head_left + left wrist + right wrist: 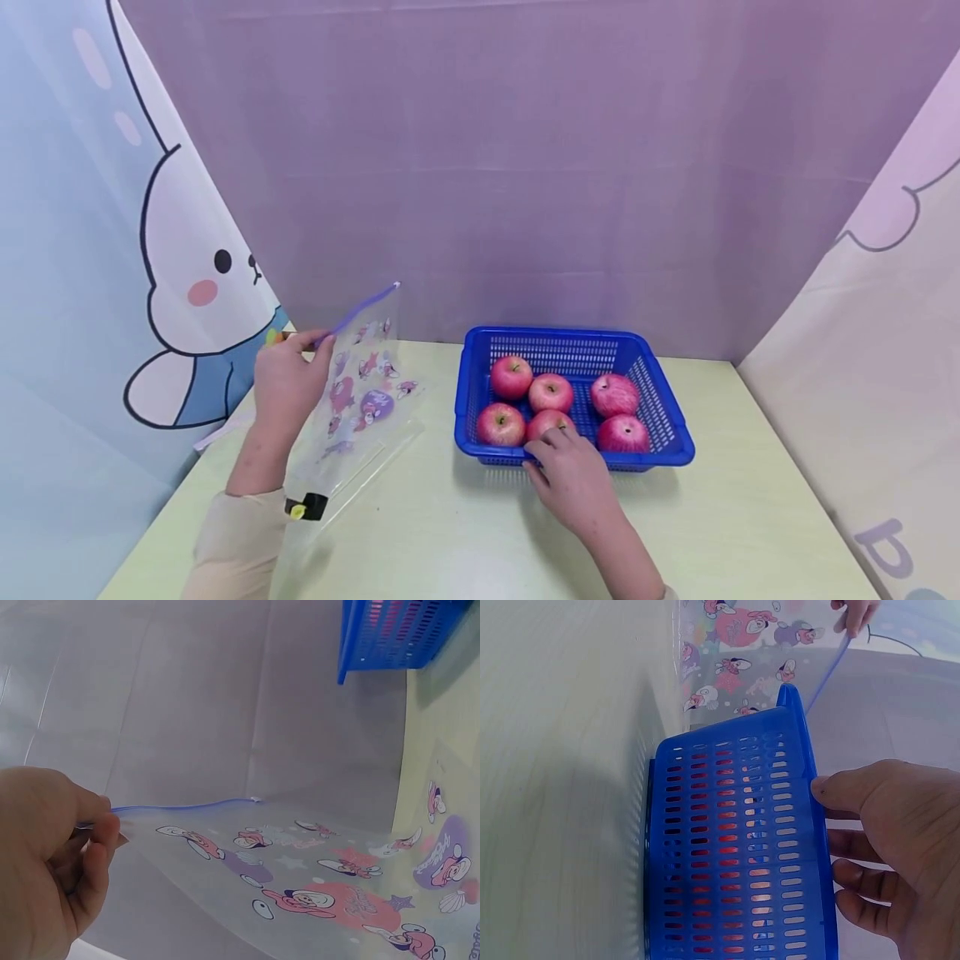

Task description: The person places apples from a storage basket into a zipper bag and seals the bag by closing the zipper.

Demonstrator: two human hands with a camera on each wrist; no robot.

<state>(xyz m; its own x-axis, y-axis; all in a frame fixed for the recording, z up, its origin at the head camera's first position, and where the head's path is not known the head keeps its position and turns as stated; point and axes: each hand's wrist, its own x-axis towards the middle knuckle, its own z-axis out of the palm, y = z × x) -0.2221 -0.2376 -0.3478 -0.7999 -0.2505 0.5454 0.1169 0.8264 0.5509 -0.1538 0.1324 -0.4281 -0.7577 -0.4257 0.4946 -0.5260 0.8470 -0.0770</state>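
Note:
My left hand (288, 385) pinches a clear zip bag (360, 392) by its purple zip edge, and the bag hangs down from it. Pink and purple cartoon prints cover the bag, which also spreads across the left wrist view. At the front rim of a blue plastic basket (573, 333), my right hand (573, 483) grips the rim, thumb outside and fingers curled over it. Several red apples (551, 392) lie in the basket. The front apple (547, 423) is partly hidden by the right fingers; whether they touch it I cannot tell.
The basket stands on a pale table (420, 533) near its back edge. Behind it hangs a purple-grey cloth (525, 167). A cartoon-printed cloth (180, 292) hangs on the left, and a pale cloth (885, 333) on the right.

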